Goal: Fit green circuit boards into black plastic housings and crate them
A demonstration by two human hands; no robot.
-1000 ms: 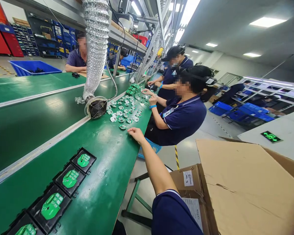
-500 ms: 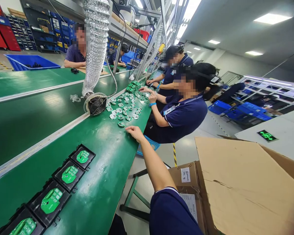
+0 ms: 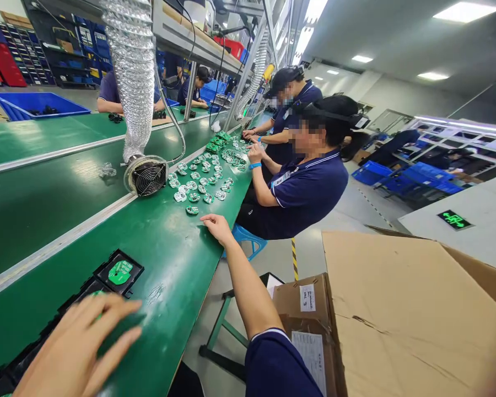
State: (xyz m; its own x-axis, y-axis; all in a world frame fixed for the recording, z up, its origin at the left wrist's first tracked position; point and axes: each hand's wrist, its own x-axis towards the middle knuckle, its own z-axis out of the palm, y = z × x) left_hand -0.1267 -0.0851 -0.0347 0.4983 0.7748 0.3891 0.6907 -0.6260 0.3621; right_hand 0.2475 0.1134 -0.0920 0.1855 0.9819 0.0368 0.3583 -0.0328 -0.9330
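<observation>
My left hand [image 3: 82, 342] is open, its fingers spread, over a row of black plastic trays [image 3: 134, 274]. It hides much of the row. A green circuit board [image 3: 120, 272] lies in the farthest tray, just beyond my fingertips. On the green tabletop, near the front edge, my right hand [image 3: 217, 228] reaches forward with its fingers extended and nothing visible in them. Closest to those fingertips is a small green and silver circuit board [image 3: 192, 210], not touched. Many similar boards [image 3: 194, 197] lie scattered past it.
A fan [image 3: 149, 179] on a foil duct [image 3: 129, 82] stands left of the boards. Beyond my right arm sits a co-worker [image 3: 310, 187]. Cardboard boxes [image 3: 397, 309] stand at the right. A pile of green boards [image 3: 218, 141] lies farther along the bench.
My left hand has come into view at lower left, over the trays. The view has shifted slightly; my right hand stays near the scattered boards.
</observation>
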